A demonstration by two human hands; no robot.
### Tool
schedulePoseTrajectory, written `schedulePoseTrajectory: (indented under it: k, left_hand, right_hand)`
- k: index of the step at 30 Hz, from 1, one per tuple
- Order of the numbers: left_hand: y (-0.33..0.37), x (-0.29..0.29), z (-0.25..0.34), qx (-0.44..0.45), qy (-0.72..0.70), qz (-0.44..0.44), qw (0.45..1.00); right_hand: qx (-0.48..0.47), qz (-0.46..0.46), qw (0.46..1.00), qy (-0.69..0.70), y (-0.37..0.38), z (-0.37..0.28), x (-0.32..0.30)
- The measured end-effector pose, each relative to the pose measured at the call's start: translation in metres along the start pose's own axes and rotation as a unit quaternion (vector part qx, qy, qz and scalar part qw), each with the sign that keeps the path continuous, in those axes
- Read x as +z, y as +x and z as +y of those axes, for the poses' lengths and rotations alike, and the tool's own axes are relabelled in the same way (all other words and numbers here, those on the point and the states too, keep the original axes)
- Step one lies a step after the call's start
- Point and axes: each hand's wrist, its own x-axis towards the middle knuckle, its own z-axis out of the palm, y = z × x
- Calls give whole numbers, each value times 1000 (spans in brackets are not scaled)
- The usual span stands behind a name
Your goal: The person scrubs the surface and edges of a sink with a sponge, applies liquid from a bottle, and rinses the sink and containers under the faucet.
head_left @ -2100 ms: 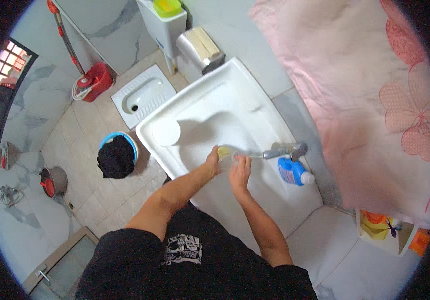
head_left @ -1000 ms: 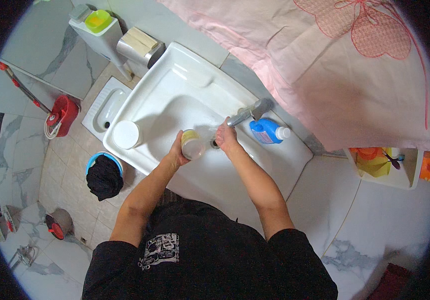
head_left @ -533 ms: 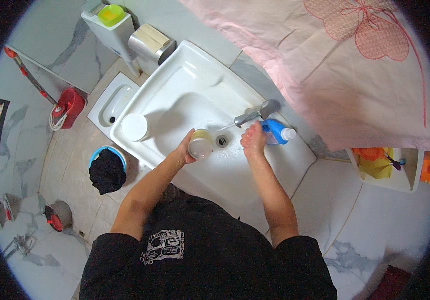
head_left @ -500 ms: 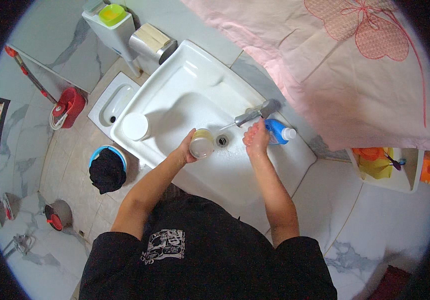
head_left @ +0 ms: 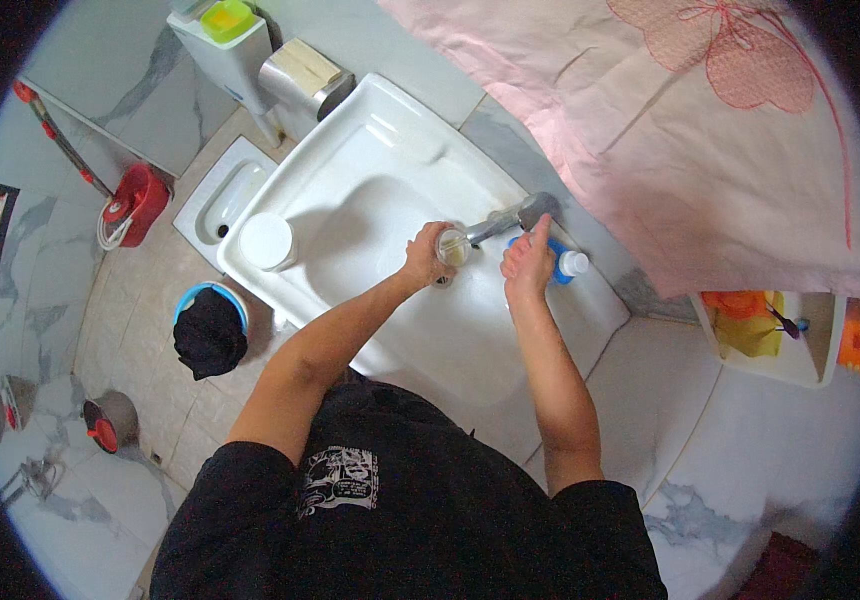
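My left hand (head_left: 423, 257) is closed around a small clear jar (head_left: 452, 247), held over the sink drain with its round mouth under the tap's spout. My right hand (head_left: 528, 262) is beside the silver tap (head_left: 500, 222). Its index finger is stretched out to the tap's handle, while the other fingers are loosely curled and seem to hold nothing. Just behind that hand, a blue bottle with a white cap (head_left: 573, 264) stands on the rim of the white sink (head_left: 390, 300), partly hidden. Toward the sink's left corner sits a white round tub (head_left: 268, 242).
A pink curtain (head_left: 650, 150) hangs at the upper right. A metal tissue holder (head_left: 307, 78) is on the wall behind the sink. On the floor at left are a bucket with black cloth (head_left: 212, 335), a red mop bucket (head_left: 138, 205) and a squat toilet (head_left: 233, 200).
My left hand has carried the jar up and right to the tap's spout, turning its mouth upward. My right index finger has stretched out from a more closed hand to the tap handle.
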Motion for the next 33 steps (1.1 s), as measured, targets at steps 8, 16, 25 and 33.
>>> schedulePoseTrajectory:
  k: [8, 16, 25, 33]
  left_hand:
    - [-3, -23, 24, 45, -19, -12, 999]
    - [-5, -35, 16, 74, 35, -19, 996]
    - [-9, -28, 12, -76, -270, -52, 958]
    - [-16, -25, 1, -319, -497, -114, 799]
  right_hand:
    - [-13, 14, 998, -53, 4, -8, 5]
    - [-22, -2, 998, -60, 4, -6, 4]
    - [-18, -6, 998, -60, 0, -6, 5]
    - [-18, -3, 998, -63, -2, -7, 10]
